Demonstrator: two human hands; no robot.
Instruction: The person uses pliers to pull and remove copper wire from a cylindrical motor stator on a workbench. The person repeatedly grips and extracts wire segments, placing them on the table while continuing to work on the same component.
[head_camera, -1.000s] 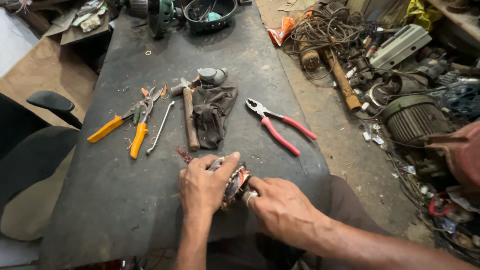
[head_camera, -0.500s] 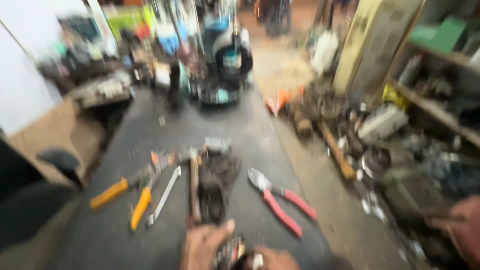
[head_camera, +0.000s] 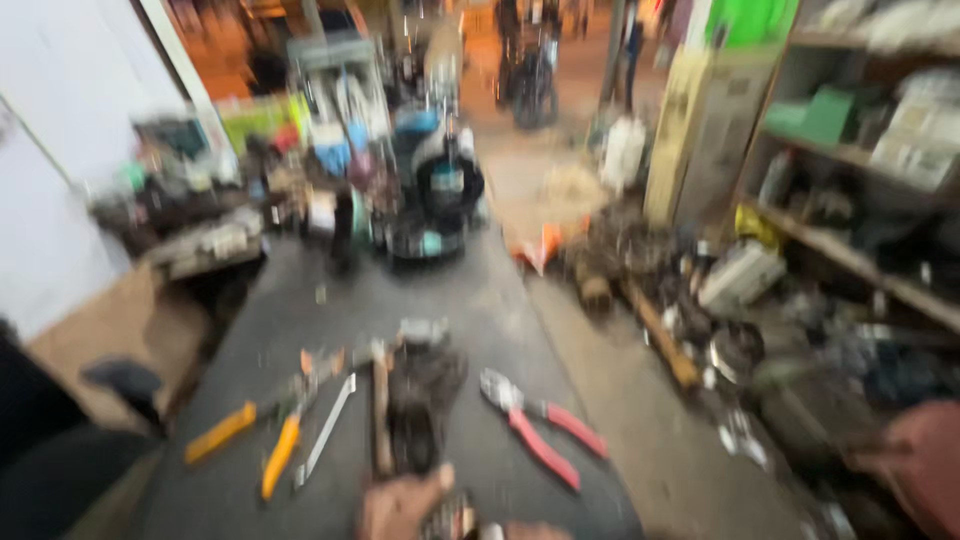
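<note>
The view is blurred. My left hand (head_camera: 400, 508) sits at the bottom edge of the dark worktop (head_camera: 440, 300), its fingers curled around a small metal part (head_camera: 450, 520). Only a sliver of my right hand (head_camera: 525, 531) shows beside that part, touching it from the right. Just beyond my hands lie a dark glove or rag (head_camera: 425, 400) and a wooden-handled hammer (head_camera: 380, 420). Red-handled pliers (head_camera: 545, 428) rest to the right.
Left of the hammer lie a thin wrench (head_camera: 325, 432) and yellow-handled tools (head_camera: 280, 455). A dark round machine (head_camera: 440, 195) and clutter stand at the worktop's far end. Scrap parts cover the floor (head_camera: 700, 330) on the right, below shelves (head_camera: 860, 150).
The camera has tilted up, so my hands dropped to the bottom edge and the far end of the shop came into view. The tools on the worktop have not moved.
</note>
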